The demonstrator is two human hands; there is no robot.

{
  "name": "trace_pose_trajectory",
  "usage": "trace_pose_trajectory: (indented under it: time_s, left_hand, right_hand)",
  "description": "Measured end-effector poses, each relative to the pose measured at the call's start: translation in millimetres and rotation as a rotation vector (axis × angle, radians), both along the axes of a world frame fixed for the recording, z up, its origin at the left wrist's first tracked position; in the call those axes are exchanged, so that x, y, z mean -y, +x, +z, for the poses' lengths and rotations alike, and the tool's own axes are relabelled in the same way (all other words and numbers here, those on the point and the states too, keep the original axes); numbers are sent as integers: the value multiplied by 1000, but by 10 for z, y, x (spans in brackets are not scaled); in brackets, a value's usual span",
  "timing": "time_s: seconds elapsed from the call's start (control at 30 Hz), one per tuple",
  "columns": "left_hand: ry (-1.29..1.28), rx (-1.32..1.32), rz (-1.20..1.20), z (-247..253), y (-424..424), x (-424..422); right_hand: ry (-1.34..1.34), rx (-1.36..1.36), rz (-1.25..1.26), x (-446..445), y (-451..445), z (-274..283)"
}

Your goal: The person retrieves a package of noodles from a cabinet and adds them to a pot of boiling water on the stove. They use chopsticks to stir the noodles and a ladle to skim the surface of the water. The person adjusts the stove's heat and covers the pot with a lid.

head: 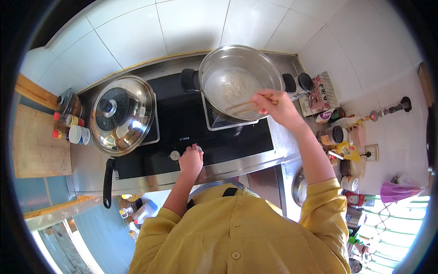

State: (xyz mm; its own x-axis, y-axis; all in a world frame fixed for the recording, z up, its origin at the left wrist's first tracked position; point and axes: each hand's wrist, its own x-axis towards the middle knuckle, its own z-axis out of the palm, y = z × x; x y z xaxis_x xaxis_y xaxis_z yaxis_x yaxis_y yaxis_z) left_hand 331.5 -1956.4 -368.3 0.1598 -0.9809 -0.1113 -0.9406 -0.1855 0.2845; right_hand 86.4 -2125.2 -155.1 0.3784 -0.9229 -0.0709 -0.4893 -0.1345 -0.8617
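Observation:
My right hand point(272, 104) holds a pair of wooden chopsticks point(241, 106), their tips down inside a large steel pot point(273, 72) with black handles. Pale strands, perhaps noodles point(234, 85), lie in cloudy liquid at the bottom. The pot stands on the right burner of a black glass gas stove point(174, 113). My left hand point(191, 158) has its fingers on the right stove knob point(199, 148), beside the left knob point(175, 155). A pan with a domed steel lid point(131, 130) sits on the left burner, its black handle point(108, 183) pointing towards me.
Jars and bottles point(79, 134) stand left of the stove. A black-capped jar point(304, 82), a patterned box point(320, 96) and several condiment containers point(330, 135) line the right side. A tiled wall point(191, 24) rises behind the pot. A steel lid point(299, 186) lies at the right.

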Motion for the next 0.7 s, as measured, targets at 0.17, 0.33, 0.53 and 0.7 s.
trace_pose_trajectory:
  time_s: [0.17, 0.33, 0.53, 0.7]
  left_hand:
    - [-3, 0, -22, -33, 78, -19]
    - [-3, 8, -55, -84, 77, 1]
    - [-44, -38, -73, -123, 122, -28]
    - [-11, -39, -89, -108, 136, -16]
  right_hand:
    - [-160, -140, -159, -86, 164, -51]
    - [-178, 75, -172, -42, 361, -241]
    - [-171, 67, -190, 59, 564, -227]
    - [-412, -194, -259, 285, 549, -394]
